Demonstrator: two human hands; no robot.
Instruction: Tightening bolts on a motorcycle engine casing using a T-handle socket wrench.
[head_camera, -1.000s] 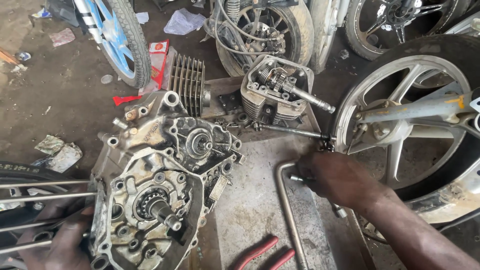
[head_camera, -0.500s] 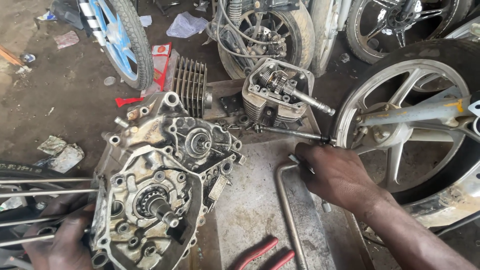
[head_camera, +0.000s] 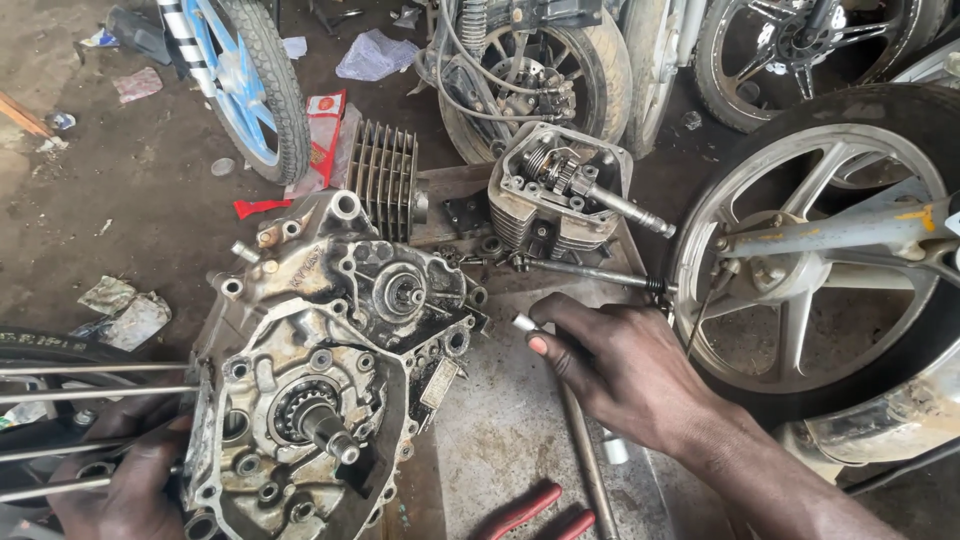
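Dirt workshop floor, oily, w/ paper scraps and litter; a worn metal surface (head_camera: 500, 440) lies at centre. On it sits an open engine case (head_camera: 320, 380), grey and grimy, gear shaft sticking up near its 6 o'clock end. Left hand (head_camera: 125, 480) at 8 o'clock presses the case's lower-left edge, grip closed against the rim, beside long studs (head_camera: 90, 395) running out to 9 o'clock. Right hand (head_camera: 625, 375) at 3 o'clock of the case rests on the surface, fingers curled together round a small silver socket (head_camera: 523, 322) held at the fingertips. Long steel rod (head_camera: 585, 450) passes under that hand toward 6 o'clock. Red-handled pliers (head_camera: 545, 512) lie at 6 o'clock, just beside the rod.

At 12 o'clock: finned cylinder (head_camera: 385, 175) and cylinder head (head_camera: 560, 195) w/ its shaft poking out to 3 o'clock. Alloy wheel (head_camera: 800, 290) fills 3 o'clock; a blue-rimmed wheel (head_camera: 250, 85) stands at 11 o'clock.
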